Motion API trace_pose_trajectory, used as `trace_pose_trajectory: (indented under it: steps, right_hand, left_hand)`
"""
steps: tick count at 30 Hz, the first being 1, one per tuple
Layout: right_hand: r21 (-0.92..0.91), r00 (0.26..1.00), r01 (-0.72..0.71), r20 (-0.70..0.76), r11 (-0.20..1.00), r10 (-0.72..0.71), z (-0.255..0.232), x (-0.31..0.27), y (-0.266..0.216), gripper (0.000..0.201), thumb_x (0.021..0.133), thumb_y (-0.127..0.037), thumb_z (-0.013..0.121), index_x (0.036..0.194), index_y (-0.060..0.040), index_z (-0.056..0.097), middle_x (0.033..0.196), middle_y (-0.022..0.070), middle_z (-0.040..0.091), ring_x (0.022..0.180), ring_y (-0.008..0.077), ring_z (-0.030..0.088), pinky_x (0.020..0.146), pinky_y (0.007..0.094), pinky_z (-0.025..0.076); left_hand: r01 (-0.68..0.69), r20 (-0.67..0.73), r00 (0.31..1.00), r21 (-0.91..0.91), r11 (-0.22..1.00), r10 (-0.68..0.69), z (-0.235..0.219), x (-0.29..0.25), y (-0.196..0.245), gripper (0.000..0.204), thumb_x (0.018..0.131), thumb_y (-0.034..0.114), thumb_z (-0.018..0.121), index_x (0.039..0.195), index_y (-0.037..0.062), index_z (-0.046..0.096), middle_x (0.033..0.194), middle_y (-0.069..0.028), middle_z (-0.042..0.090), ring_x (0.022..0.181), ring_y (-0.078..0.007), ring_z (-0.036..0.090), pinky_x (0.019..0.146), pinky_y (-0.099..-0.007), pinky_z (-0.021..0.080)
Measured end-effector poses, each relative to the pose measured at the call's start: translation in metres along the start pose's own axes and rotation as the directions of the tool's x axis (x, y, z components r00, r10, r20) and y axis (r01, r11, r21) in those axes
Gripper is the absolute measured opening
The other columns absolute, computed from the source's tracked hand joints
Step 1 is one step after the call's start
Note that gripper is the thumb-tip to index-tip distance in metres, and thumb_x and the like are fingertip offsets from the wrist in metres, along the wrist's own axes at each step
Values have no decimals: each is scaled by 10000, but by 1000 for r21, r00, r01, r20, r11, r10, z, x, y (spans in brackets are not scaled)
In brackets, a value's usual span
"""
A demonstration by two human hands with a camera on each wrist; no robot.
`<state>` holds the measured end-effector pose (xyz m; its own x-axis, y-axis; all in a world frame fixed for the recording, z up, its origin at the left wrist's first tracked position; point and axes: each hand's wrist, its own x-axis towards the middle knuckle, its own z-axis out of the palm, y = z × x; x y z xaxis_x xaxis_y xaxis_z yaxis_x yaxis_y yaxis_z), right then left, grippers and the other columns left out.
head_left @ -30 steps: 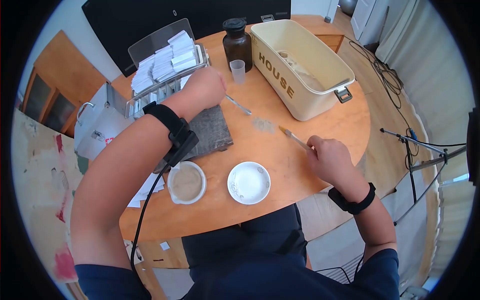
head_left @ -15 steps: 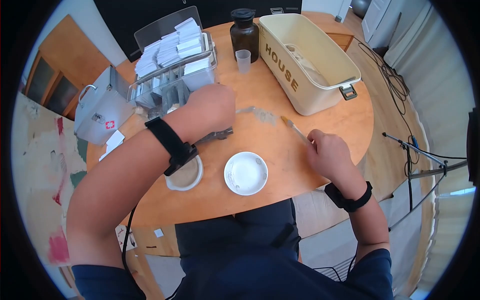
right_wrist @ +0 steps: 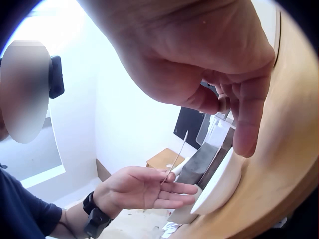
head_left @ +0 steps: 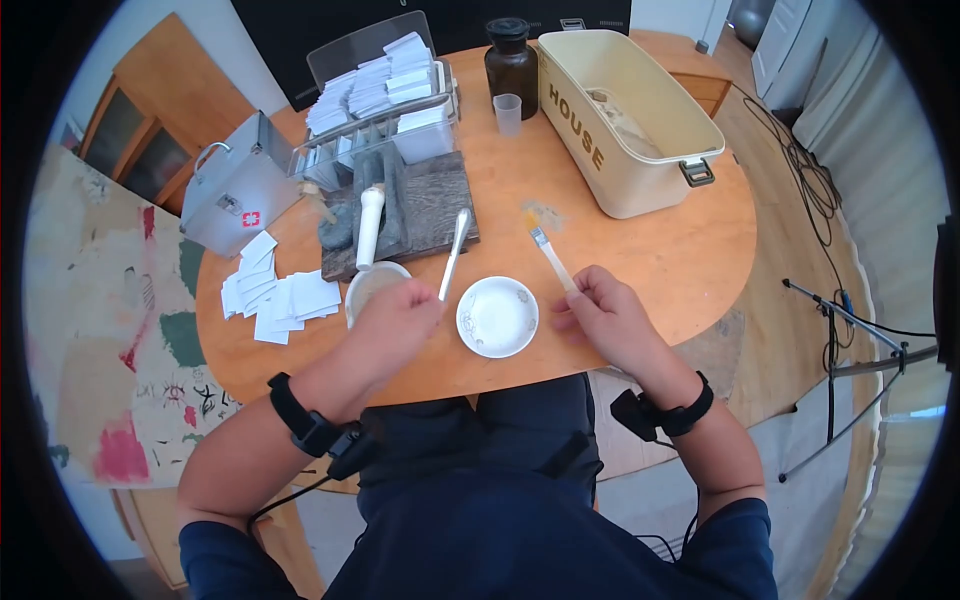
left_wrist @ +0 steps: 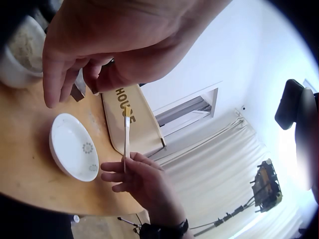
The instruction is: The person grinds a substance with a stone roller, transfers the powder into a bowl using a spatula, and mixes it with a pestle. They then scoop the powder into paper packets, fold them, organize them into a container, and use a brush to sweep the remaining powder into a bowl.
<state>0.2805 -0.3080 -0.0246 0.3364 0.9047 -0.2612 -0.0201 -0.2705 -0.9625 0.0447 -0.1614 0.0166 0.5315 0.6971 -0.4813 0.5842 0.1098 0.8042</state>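
In the head view my left hand (head_left: 393,322) pinches a thin white spoon-like tool (head_left: 456,254), its wider end up. My right hand (head_left: 612,318) pinches a brush (head_left: 552,257) by its pale handle, yellow bristles pointing away from me. Between the hands sits a white dish (head_left: 497,317) with a faint flower pattern. A bowl of beige powder (head_left: 372,284) is partly hidden behind my left hand. Past the brush, a pale smear (head_left: 543,213) marks the wood. The right wrist view shows the left hand (right_wrist: 144,188) palm up, the thin tool (right_wrist: 178,155) held by the thumb.
A dark board (head_left: 432,200) carries a white-handled tool (head_left: 370,228). Behind it stands a box of paper slips (head_left: 375,88). Paper cards (head_left: 285,300) and a metal case (head_left: 240,185) lie left. A brown jar (head_left: 511,72), small cup (head_left: 508,115) and cream bin (head_left: 615,150) stand behind.
My left hand has come back from beside the dark board toward the front edge, carrying the thin tool, now upright. My right hand has moved slightly left and nearer with the brush.
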Motion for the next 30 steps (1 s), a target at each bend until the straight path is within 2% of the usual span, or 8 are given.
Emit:
trace_pose_trajectory:
  steps: [4, 7, 14, 16, 18, 22, 25, 30]
  right_hand:
    - [32, 999, -28, 37, 999, 27, 12, -3, -1, 122, 985, -109, 511, 1009, 10, 526, 948, 127, 671, 806, 163, 692, 661, 281, 569]
    - [64, 1000, 1, 2, 998, -1, 13, -1, 3, 125, 986, -114, 523, 991, 10, 527, 890, 116, 676, 758, 156, 686, 636, 282, 555]
    - [-124, 977, 74, -191, 990, -97, -21, 15, 10, 141, 971, -130, 546, 949, 9, 551, 738, 127, 655, 637, 184, 650, 593, 323, 514]
    - [-362, 937, 139, -254, 922, -241, -33, 18, 9, 153, 945, -144, 576, 946, 8, 563, 732, 136, 651, 655, 239, 658, 618, 364, 514]
    - [-444, 909, 148, -291, 884, -299, -40, 16, -4, 161, 912, -148, 605, 932, 11, 590, 732, 150, 653, 673, 290, 657, 650, 390, 516]
    - [-613, 917, 81, -262, 786, -300, -49, 20, -21, 143, 878, -108, 603, 921, 23, 640, 784, 185, 685, 716, 332, 672, 681, 402, 529]
    - [-689, 920, 77, -229, 720, -318, -52, 27, -22, 163, 859, -93, 599, 946, 29, 665, 819, 204, 697, 755, 349, 682, 706, 414, 538]
    - [-718, 940, 48, -203, 695, -276, -54, 31, -18, 205, 843, -94, 604, 986, 27, 687, 839, 210, 703, 784, 349, 689, 730, 417, 545]
  left_hand:
    - [24, -7, 1000, 52, 998, -23, 24, -1, -6, 166, 985, 156, 553, 1050, 10, 595, 936, -39, 636, 926, -97, 619, 833, -247, 517]
    - [7, 9, 1000, -149, 989, -6, 36, 7, -6, 153, 984, 129, 554, 1056, 1, 596, 971, -50, 636, 928, -105, 628, 846, -239, 523]
    - [-71, 29, 996, -290, 954, 83, 65, 43, -5, 139, 973, 117, 574, 1018, -13, 595, 978, -67, 633, 905, -126, 641, 821, -244, 538]
    - [-89, -3, 996, -259, 962, 91, 64, 49, 3, 135, 970, 118, 571, 1007, -9, 598, 928, -62, 640, 863, -125, 647, 773, -240, 542]
    - [-257, -137, 950, 168, 952, 281, 47, 55, 14, 131, 962, 118, 558, 1003, 0, 597, 808, -56, 633, 757, -132, 651, 659, -242, 528]
    - [-404, -168, 820, 509, 761, 547, 38, 64, 37, 126, 867, 64, 564, 929, -24, 630, 738, -138, 667, 674, -254, 668, 625, -364, 521]
    - [-406, -172, 776, 600, 689, 607, 43, 76, 43, 169, 822, 58, 561, 925, -26, 666, 788, -197, 678, 735, -348, 667, 688, -425, 528]
    - [-366, -122, 809, 661, 655, 575, 46, 86, 48, 250, 810, 60, 562, 1008, 0, 703, 846, -229, 678, 802, -386, 667, 742, -455, 532]
